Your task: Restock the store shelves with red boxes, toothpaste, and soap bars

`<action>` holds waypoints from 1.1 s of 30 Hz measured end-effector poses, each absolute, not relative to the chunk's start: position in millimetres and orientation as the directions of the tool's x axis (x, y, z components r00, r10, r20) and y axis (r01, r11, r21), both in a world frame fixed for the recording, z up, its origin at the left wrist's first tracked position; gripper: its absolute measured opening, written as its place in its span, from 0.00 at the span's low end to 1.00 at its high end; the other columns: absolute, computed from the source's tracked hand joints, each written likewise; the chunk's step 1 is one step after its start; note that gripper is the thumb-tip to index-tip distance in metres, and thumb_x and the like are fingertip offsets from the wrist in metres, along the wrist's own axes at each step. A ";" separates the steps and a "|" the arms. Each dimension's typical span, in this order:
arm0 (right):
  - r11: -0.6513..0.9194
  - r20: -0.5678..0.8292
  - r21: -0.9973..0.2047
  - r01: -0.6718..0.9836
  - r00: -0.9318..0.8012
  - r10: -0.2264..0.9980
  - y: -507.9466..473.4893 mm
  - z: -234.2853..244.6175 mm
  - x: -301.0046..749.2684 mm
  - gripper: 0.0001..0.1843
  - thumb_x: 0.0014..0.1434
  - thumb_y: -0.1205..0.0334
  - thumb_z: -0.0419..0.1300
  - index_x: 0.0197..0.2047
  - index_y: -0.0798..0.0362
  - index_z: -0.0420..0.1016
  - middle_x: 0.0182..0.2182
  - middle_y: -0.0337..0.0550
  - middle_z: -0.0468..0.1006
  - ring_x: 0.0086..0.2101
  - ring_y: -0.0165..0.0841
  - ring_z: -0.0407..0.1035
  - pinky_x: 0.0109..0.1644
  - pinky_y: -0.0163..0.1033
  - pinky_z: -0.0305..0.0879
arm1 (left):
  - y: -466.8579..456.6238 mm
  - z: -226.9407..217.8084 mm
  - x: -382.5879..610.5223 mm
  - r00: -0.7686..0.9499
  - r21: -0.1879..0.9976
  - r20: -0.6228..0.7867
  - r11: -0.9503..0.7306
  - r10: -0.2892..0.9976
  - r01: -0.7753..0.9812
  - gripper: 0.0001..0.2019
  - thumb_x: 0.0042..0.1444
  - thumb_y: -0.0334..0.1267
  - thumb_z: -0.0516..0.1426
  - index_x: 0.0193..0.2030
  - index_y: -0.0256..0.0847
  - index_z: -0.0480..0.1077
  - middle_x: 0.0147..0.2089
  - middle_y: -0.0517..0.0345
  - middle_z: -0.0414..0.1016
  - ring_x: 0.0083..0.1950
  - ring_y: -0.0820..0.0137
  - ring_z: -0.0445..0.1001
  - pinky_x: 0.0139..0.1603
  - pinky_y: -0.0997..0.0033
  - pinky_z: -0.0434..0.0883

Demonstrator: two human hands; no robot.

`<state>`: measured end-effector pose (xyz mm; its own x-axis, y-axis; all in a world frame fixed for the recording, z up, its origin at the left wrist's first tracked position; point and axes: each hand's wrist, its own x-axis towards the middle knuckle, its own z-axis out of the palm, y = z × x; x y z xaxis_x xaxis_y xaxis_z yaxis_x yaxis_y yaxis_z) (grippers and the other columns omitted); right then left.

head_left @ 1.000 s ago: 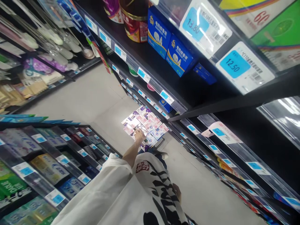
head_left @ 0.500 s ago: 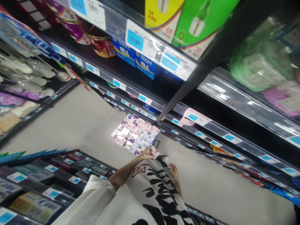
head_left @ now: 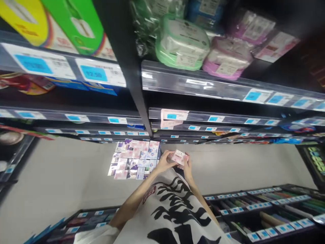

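Note:
In front of my body, both hands hold a small pink and white box (head_left: 179, 157), the size of a boxed soap bar, with dark lettering. My left hand (head_left: 164, 162) is closed on its left side. My right hand (head_left: 187, 166) grips the right edge. Part of another pink box (head_left: 180, 166) shows just beneath, though how it is held is unclear. Left of my hands, many similar pink, white and purple boxes (head_left: 137, 154) lie close together in a broad stack.
Dark shelving with a price rail (head_left: 195, 88) runs ahead of me. A green plastic-wrapped soap dish (head_left: 181, 42) and a purple one (head_left: 227, 57) sit on an upper shelf. Low shelves (head_left: 256, 210) stand behind on the right. Grey floor (head_left: 223, 166) lies between.
My view has turned to the right. My right hand has come up from my side and joined my left on the pink and white box, which is now in front of me.

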<state>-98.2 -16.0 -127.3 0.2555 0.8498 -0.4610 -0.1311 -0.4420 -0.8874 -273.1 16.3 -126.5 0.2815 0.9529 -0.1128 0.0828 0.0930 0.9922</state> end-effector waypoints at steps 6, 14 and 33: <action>-0.357 -0.399 -0.917 -0.178 0.431 0.809 -10.0 -97.0 -83.2 0.31 0.61 0.35 0.57 0.54 0.52 0.73 0.29 0.38 0.77 0.24 0.30 0.68 0.26 0.35 0.66 | 7.0 -115.2 -257.8 0.354 0.987 -0.126 0.152 0.927 -0.045 0.20 0.57 0.46 0.67 0.54 0.44 0.75 0.57 0.49 0.66 0.49 0.66 0.76 0.47 0.66 0.76; -0.387 -0.404 -0.913 -0.130 0.426 0.810 -15.2 -104.0 -83.3 0.35 0.62 0.33 0.54 0.60 0.51 0.73 0.40 0.43 0.80 0.27 0.30 0.70 0.26 0.35 0.67 | 9.2 -124.3 -257.3 0.332 0.979 -0.177 0.200 0.926 -0.037 0.17 0.58 0.45 0.66 0.52 0.44 0.74 0.56 0.51 0.67 0.47 0.66 0.78 0.44 0.68 0.76; -0.381 -0.413 -0.761 -0.526 -0.061 0.909 -9.6 -64.6 -96.0 0.38 0.70 0.51 0.31 0.41 0.66 0.76 0.54 0.69 0.78 0.54 0.38 0.77 0.45 0.48 0.72 | -30.6 -69.8 -243.2 0.850 0.867 0.266 -0.498 0.454 -0.005 0.18 0.70 0.30 0.49 0.48 0.53 0.79 0.47 0.50 0.83 0.44 0.58 0.77 0.48 0.54 0.74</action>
